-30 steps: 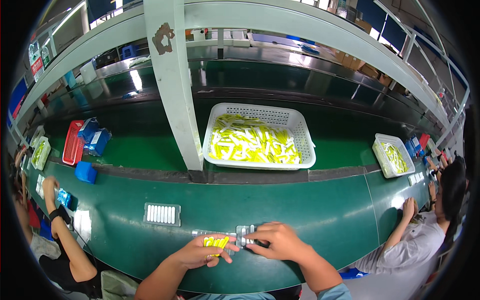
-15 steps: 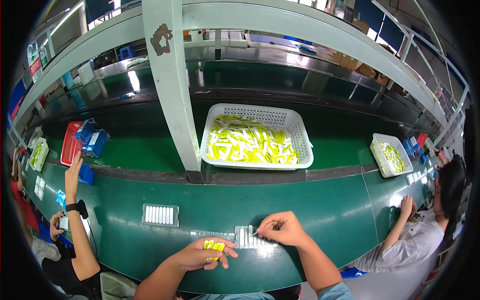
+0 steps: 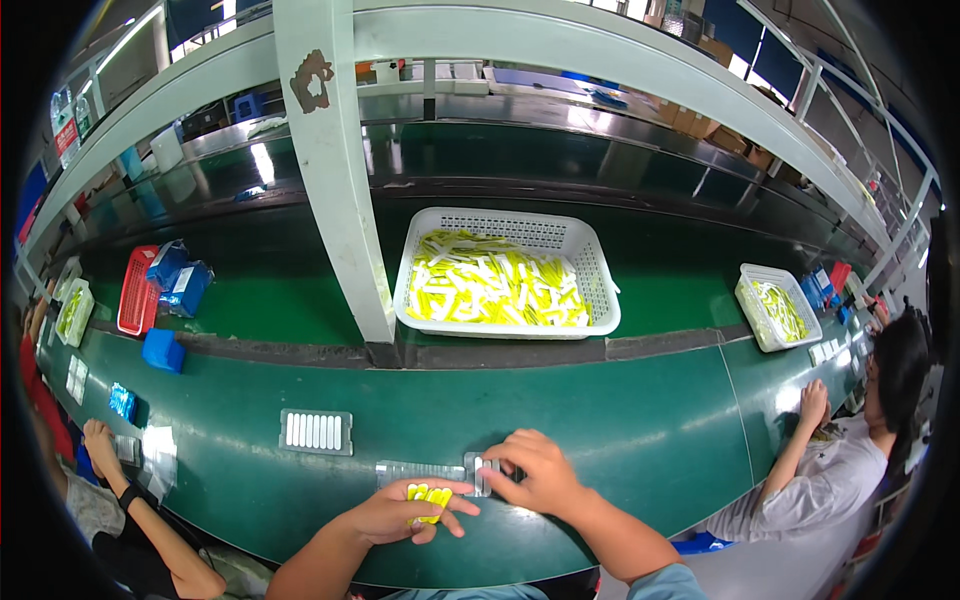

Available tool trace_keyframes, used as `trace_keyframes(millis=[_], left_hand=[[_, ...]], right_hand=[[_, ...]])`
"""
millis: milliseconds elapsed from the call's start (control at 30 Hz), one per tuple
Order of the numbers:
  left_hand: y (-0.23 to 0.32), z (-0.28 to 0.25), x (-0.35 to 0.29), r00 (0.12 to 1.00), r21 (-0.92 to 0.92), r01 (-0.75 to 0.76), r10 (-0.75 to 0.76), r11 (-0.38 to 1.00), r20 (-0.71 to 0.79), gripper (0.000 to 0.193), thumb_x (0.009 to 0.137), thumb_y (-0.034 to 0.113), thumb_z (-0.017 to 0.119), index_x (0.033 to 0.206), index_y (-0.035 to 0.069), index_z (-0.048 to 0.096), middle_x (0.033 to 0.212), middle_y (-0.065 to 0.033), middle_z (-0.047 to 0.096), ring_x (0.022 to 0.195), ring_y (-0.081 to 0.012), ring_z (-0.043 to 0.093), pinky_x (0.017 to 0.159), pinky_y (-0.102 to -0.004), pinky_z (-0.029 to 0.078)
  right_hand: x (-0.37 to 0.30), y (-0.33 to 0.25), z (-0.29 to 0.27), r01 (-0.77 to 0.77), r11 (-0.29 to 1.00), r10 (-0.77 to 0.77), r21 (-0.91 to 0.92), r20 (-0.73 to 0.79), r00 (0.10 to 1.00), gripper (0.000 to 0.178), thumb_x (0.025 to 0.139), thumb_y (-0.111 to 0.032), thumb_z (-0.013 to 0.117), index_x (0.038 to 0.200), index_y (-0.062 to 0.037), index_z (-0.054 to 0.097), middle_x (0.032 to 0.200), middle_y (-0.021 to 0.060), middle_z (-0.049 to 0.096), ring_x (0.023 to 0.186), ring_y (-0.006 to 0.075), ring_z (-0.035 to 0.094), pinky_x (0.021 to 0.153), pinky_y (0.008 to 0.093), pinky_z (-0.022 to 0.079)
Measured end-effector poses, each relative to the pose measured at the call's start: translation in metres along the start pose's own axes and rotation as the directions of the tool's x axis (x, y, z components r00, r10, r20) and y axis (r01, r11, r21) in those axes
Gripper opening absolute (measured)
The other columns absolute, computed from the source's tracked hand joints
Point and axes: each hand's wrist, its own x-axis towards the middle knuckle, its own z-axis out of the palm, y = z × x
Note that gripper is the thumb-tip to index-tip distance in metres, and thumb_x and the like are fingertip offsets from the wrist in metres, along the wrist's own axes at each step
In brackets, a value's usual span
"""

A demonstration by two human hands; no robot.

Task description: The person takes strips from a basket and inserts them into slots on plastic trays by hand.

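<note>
My left hand (image 3: 400,512) is closed around several yellow-and-white strips (image 3: 430,502), fanned out between its fingers. My right hand (image 3: 540,475) reaches over a clear plastic tray (image 3: 472,474) holding white pieces, its thumb and forefinger apart at the tray and nothing visible between them. Most of that tray is hidden under the hand. Beside it, behind my left fingers, another clear tray (image 3: 420,470) lies on the green table. Farther left, a clear tray (image 3: 317,432) carries a row of several white strips.
A white basket (image 3: 510,328) full of yellow-and-white strips stands beyond the table, beside a white post (image 3: 345,200). At left are a red basket (image 3: 137,290) and blue packs (image 3: 185,285). A smaller basket (image 3: 780,308) and a co-worker (image 3: 840,470) are at right.
My right hand has shifted left over the tray, its thumb and forefinger spreading from a pinch. My left hand stays nearly still. The left co-worker's raised arm has come down to the table.
</note>
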Motion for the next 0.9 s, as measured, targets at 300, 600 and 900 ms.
trace_keyframes(millis=[300,600,900], left_hand=[[0.002,0.012,0.004,0.996,0.110,0.092,-0.093,0.990,0.000,0.046,0.103,0.013,0.056,0.144,-0.005,0.045,0.136,-0.0227,0.059,0.100,-0.0253,0.070,0.057,-0.0260,0.045],[0.008,0.000,-0.002,0.995,0.012,-0.036,0.037,0.999,-0.090,0.043,0.102,0.010,0.057,0.141,-0.005,0.049,0.128,-0.0244,0.063,0.093,-0.0237,0.071,0.052,-0.0247,0.043],[0.008,0.002,-0.001,0.995,0.022,-0.021,0.023,1.000,-0.099,0.042,0.102,0.008,0.056,0.141,-0.006,0.049,0.128,-0.0246,0.062,0.092,-0.0235,0.071,0.052,-0.0246,0.043]], right_hand=[[-0.011,0.000,0.005,-0.351,0.808,0.429,0.473,-0.063,0.901,0.008,0.085,-0.003,0.077,0.093,-0.0033,0.078,0.070,0.0012,0.064,0.057,0.0037,0.050,0.051,0.0214,0.038],[-0.009,-0.002,-0.021,-0.058,0.921,0.095,-0.386,0.077,0.992,0.015,0.083,-0.024,0.077,0.077,-0.0099,0.078,0.064,0.0053,0.068,0.060,0.0260,0.065,0.058,0.0387,0.051],[-0.010,-0.017,-0.046,-0.305,0.911,0.412,-0.278,0.577,0.705,0.020,0.087,-0.026,0.072,0.101,-0.0139,0.079,0.078,0.0090,0.073,0.071,0.0277,0.069,0.064,0.0392,0.054]])
